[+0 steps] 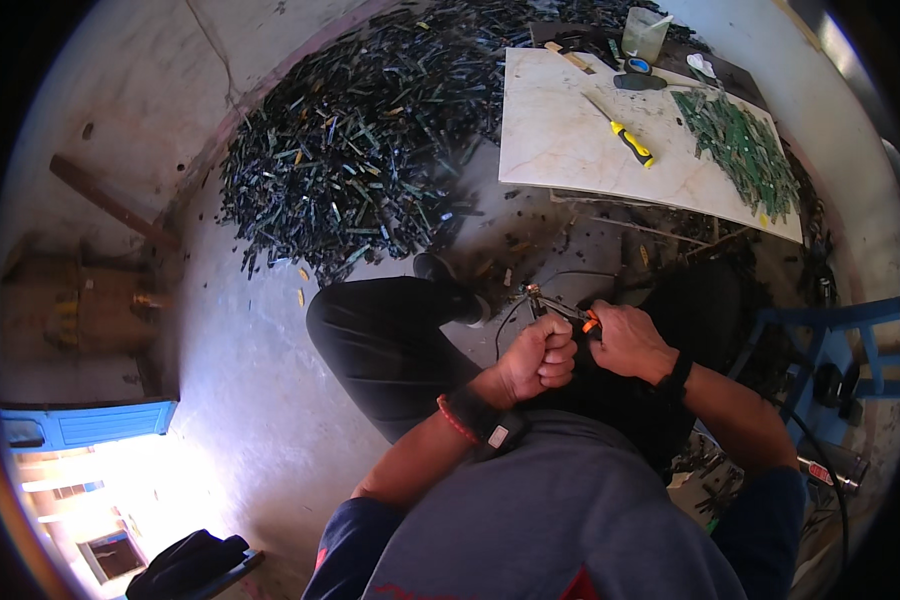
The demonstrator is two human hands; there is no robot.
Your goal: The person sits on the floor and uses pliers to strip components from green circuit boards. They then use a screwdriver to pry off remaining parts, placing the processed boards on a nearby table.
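Pliers (560, 310) with orange grips sit above the person's lap, jaws pointing up-left toward the floor debris. The right hand (625, 340) is closed around the orange grips. The left hand (540, 358) is curled into a tight fist just beside the tool; what it encloses cannot be told, though a thin dark wire (505, 325) trails from the jaws' area. Both wrists carry bands. Beyond the knees, a pale marble slab serving as bench (560, 140) carries a yellow-handled screwdriver (625, 138), a heap of green circuit strips (745, 150), a tape roll (638, 66) and a clear cup (645, 35). A large pile of dark scrap strips (360, 140) covers the concrete floor to the left. A blue stool (830, 345) stands at right.
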